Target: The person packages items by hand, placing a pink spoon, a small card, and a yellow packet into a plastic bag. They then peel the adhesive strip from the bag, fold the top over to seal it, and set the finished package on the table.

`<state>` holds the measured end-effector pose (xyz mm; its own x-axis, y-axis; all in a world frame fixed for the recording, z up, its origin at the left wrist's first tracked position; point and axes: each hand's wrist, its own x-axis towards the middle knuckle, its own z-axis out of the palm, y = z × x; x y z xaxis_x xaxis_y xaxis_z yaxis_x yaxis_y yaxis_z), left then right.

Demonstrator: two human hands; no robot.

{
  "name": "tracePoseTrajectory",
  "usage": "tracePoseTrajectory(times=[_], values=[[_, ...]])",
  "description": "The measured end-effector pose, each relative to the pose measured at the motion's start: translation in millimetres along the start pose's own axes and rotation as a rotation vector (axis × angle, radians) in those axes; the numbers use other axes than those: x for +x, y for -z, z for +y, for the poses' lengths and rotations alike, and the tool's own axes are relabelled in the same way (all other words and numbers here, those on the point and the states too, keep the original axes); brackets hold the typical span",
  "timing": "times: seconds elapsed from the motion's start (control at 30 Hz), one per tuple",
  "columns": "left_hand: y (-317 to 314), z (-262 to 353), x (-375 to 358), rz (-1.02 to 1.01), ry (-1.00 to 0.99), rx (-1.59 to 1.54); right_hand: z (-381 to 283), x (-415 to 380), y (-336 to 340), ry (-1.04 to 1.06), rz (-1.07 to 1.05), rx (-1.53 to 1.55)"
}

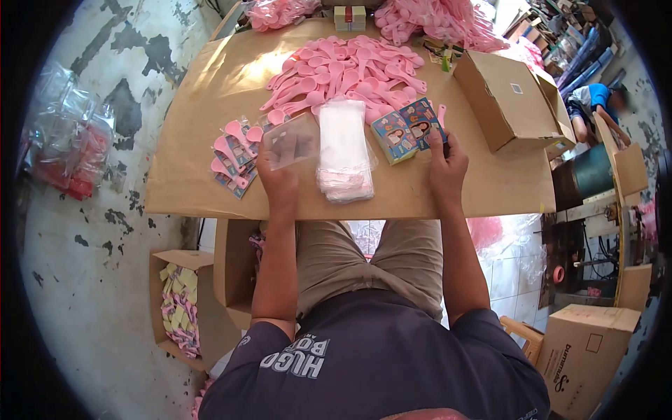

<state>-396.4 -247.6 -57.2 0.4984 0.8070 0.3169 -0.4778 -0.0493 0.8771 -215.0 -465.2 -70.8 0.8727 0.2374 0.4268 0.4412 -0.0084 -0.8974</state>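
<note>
My left hand (278, 168) is closed on a clear plastic bag (294, 142), held up over the table. On the right, my right hand (448, 164) pinches a printed card (423, 120) by its edge. That card partly overlaps a stack of similar blue cards (395, 140). Between my hands lies a stack of clear plastic bags (343, 154). Left of my left hand are several packed pink spoons with cards (234, 157). Beyond the bags spreads a big heap of loose pink spoons (336, 73).
The cardboard-covered table (182, 182) has a cardboard box (504, 98) on its right. Bagged pink spoons (441, 21) and a banded card stack (350, 18) are at the back. Below left, an open box (180, 308) holds packs. Another person (595, 98) sits at far right.
</note>
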Motion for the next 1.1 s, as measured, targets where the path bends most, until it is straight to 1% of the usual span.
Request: tracePoseTrajectory(times=[0.03,0.1,0.13,0.2,0.23,0.3,0.33,0.4,0.43,0.5,0.53,0.6,0.63,0.7,0.77,0.83,0.97,1.03,1.1], values=[[-5.5,5.5,-0.2,0.005,0.001,0.015,-0.8,0.8,-1.5,-0.010,-0.006,0.011],[-12.0,12.2,-3.1,0.112,0.285,-0.228,-4.3,-1.8,-1.5,0.025,0.021,0.116],[-9.7,9.5,-5.3,0.111,0.284,-0.212,-3.5,-4.1,0.5,0.014,0.024,0.127],[-5.1,2.3,-8.9,0.031,0.306,-0.238,-3.7,-6.2,6.1,0.018,-0.026,0.064],[-6.8,-0.2,-9.9,0.031,0.304,-0.231,-4.3,-6.3,7.1,0.015,-0.026,0.070],[-14.3,-0.1,-15.3,-0.011,0.235,-0.290,-8.2,-10.9,6.3,0.086,-0.037,0.089],[-19.9,3.5,-18.3,-0.010,0.235,-0.285,-12.5,-13.1,8.6,0.082,-0.037,0.093],[-34.0,16.0,-22.3,0.038,0.284,-0.295,-24.7,-17.4,14.4,0.164,-0.099,0.033],[-41.3,20.7,-23.4,0.041,0.281,-0.289,-28.8,-23.1,17.3,0.162,-0.101,0.040],[-52.0,28.5,-27.3,0.045,0.289,-0.330,-36.7,-38.9,24.5,-0.111,-0.254,0.276],[-54.4,32.6,-29.2,0.044,0.294,-0.324,-44.0,-44.8,25.5,-0.117,-0.251,0.278],[-60.7,37.8,-30.7,0.009,0.322,-0.285,-57.5,-51.8,24.1,-0.232,-0.310,0.420],[-64.6,38.1,-32.0,0.001,0.325,-0.284,-56.8,-53.9,24.7,-0.249,-0.349,0.431],[-73.4,37.3,-37.2,-0.066,0.313,-0.319,-68.6,-52.8,23.8,-0.268,-0.356,0.451],[-79.4,37.1,-41.9,-0.087,0.334,-0.323,-74.9,-53.3,21.0,-0.282,-0.373,0.472],[-82.6,35.5,-45.7,-0.151,0.350,-0.339,-76.3,-55.9,18.9,-0.370,-0.309,0.528],[-92.1,39.7,-50.7,-0.145,0.351,-0.321,-77.0,-63.8,18.3,-0.352,-0.313,0.466],[-96.4,45.3,-52.7,-0.171,0.349,-0.269,-76.5,-65.3,21.4,-0.269,-0.367,0.331],[-98.0,44.4,-57.4,-0.179,0.368,-0.265,-81.3,-62.5,28.5,-0.275,-0.385,0.341]])
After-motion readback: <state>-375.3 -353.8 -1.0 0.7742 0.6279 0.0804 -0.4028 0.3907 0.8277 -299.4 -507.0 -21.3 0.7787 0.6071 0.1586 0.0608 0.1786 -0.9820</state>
